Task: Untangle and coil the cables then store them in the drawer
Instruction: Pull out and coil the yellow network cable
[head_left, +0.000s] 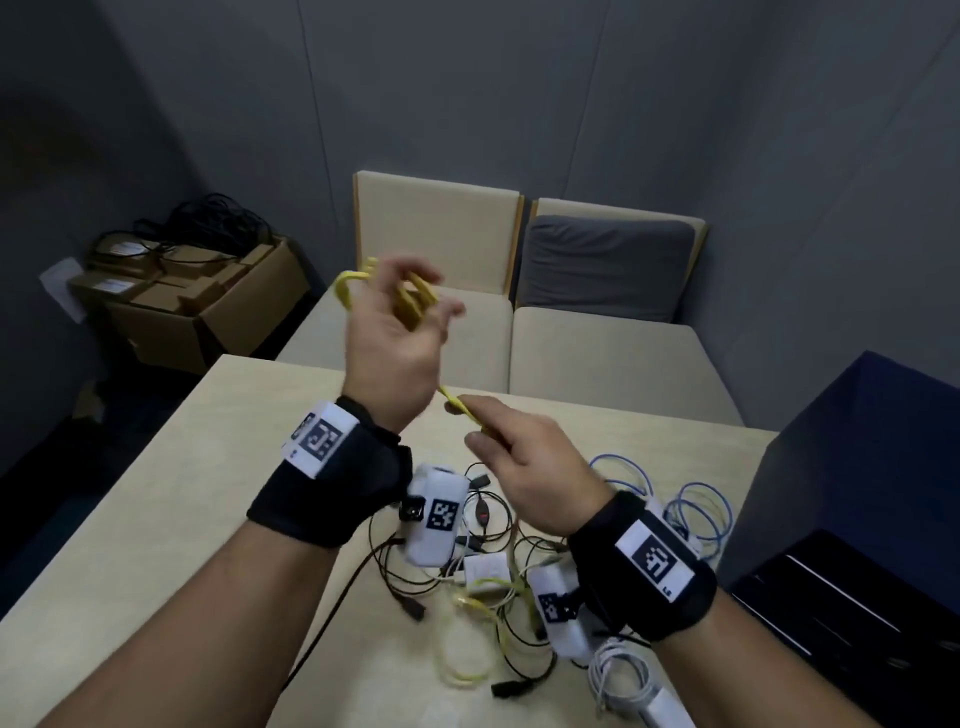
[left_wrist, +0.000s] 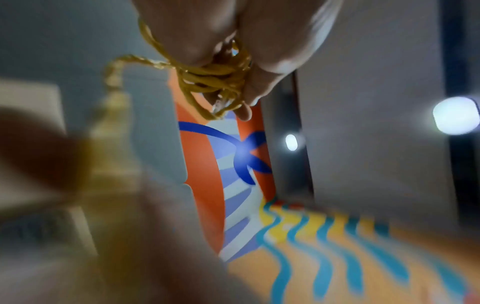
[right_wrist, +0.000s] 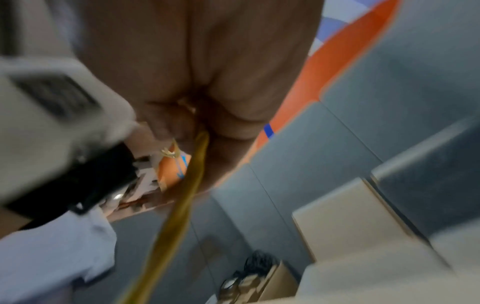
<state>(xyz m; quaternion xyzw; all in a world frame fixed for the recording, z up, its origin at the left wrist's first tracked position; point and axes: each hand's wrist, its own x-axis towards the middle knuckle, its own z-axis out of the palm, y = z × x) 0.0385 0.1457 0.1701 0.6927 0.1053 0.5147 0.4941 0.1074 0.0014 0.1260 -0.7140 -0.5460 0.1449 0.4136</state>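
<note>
Left hand: the left hand (head_left: 395, 338) is raised above the far part of the counter (head_left: 182, 493), palm turned toward the camera.
Left fingers: curled, with several loops of the yellow cable (head_left: 410, 304) wound round them; the left wrist view shows the bundle (left_wrist: 207, 78) bunched against the fingers (left_wrist: 259, 86), one strand trailing off to the side.
Right hand: the right hand (head_left: 524, 467) is lower and nearer, over the middle of the counter.
Right fingers: thumb and forefinger pinch the free run of the same yellow cable; in the right wrist view the cable (right_wrist: 182, 205) leaves the pinch and runs out, blurred.
Yellow cable: off the counter, stretched between the two hands.
Tangle of cables: the tangle of cables (head_left: 483, 587) lies on the counter below the wrists, with black, white and yellow strands crossing one another.
Blue cables: the looped blue cables (head_left: 696, 504) lie near the counter's right edge.
White cable: a bundled white cable (head_left: 623, 670) lies by the near edge, right of the tangle.
Drawer: a dark drawer (head_left: 831, 597) stands open in the dark blue cabinet (head_left: 857, 441) just beside the counter's right edge; its contents cannot be made out.
Beyond the counter: a beige sofa (head_left: 597, 353) with a grey cushion (head_left: 602, 265), and to the left a cardboard box (head_left: 208, 312) with black cables on top.
</note>
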